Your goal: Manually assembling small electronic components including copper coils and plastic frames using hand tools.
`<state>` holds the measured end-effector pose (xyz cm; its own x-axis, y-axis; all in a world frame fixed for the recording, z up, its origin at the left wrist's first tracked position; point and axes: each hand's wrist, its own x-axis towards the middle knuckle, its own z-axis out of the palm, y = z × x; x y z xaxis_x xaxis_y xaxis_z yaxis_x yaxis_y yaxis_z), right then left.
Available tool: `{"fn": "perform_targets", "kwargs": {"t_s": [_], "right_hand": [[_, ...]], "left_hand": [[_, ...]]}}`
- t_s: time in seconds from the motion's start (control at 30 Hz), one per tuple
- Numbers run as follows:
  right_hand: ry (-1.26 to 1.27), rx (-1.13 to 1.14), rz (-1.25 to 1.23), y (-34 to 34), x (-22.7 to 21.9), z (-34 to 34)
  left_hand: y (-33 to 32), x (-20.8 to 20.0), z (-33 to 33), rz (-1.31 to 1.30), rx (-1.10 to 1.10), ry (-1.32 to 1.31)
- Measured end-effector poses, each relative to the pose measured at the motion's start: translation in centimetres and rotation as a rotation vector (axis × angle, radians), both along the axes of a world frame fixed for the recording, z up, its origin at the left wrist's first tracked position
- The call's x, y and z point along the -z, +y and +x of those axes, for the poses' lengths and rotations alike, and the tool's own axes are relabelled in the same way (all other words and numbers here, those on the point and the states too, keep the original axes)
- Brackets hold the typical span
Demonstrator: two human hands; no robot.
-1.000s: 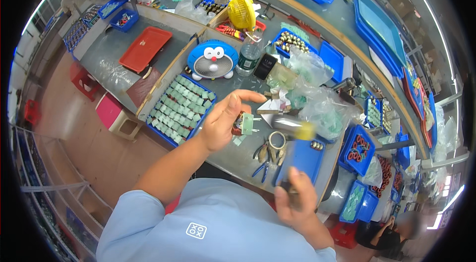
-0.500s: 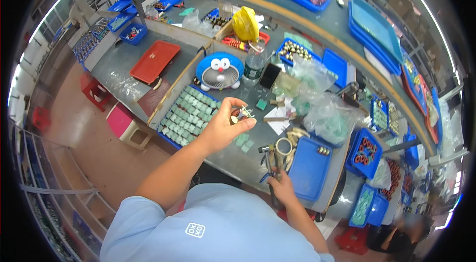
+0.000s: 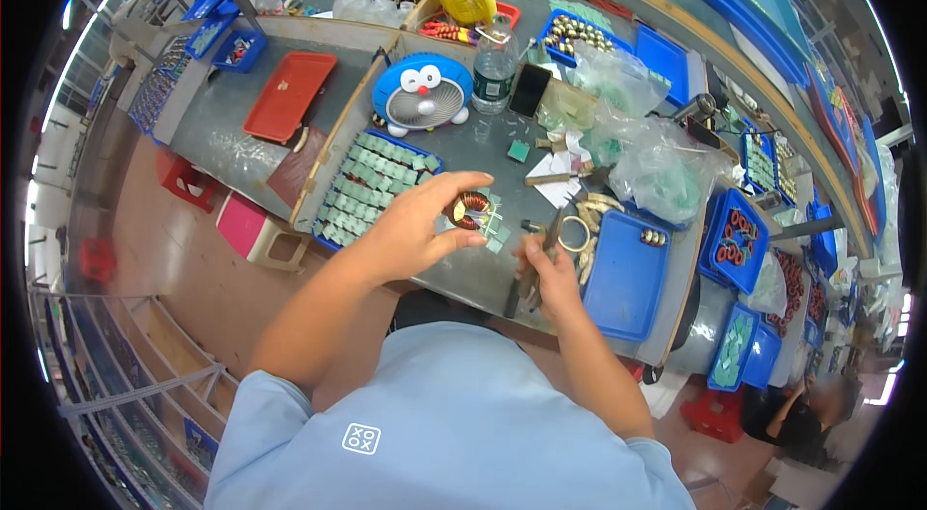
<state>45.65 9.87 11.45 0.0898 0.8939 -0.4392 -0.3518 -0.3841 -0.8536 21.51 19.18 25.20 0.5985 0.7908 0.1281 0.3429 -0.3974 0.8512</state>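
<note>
Between the thumb and fingers of my left hand (image 3: 410,232) is a copper-wound ring coil (image 3: 471,211) with pale pins at its right side. It is held above the bench. My right hand (image 3: 552,278), to the right of the coil and apart from it, is closed around dark metal pliers (image 3: 554,232). The jaws point up and away, while the handles are partly hidden by the hand. Small green square boards (image 3: 499,238) lie on the bench behind the coil. Beside the right hand is a pale ring, like a tape roll (image 3: 574,235).
Left of the coil sits a blue tray of green boards (image 3: 372,184). A blue tray (image 3: 618,293) with a few round metallic parts lies at right. Farther back are a blue fan (image 3: 423,97), a water bottle (image 3: 494,70), a phone (image 3: 529,90) and plastic bags (image 3: 661,172). A shelf edge (image 3: 579,3) crosses above.
My right hand has moved up and toward the left hand with the pliers, closing the gap. The coil in my left hand is turned so that its ring shows more clearly. The view has shifted.
</note>
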Motion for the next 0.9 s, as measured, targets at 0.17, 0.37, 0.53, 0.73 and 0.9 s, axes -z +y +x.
{"fn": "perform_targets", "kwargs": {"t_s": [0.17, 0.37, 0.53, 0.73, 0.9], "right_hand": [[0.134, -0.134, 0.311, 1.1, -7.5, -2.7], [0.288, 0.042, 0.266, 0.6, -8.7, -4.1], [0.351, 0.116, 0.234, 0.3, -9.5, -5.3], [0.331, 0.098, 0.241, -0.5, -9.9, -5.3], [0.305, 0.113, 0.241, -1.4, -9.7, -5.6]], "left_hand": [[2.1, -0.9, 0.4, -0.107, 0.192, 0.065], [2.9, -0.8, 1.5, 0.082, 0.314, 0.021], [1.6, 1.3, 2.0, 0.317, 0.155, -0.052], [1.3, 1.6, 2.3, 0.429, 0.121, -0.079], [0.5, 1.5, 2.9, 0.488, 0.112, -0.107]]}}
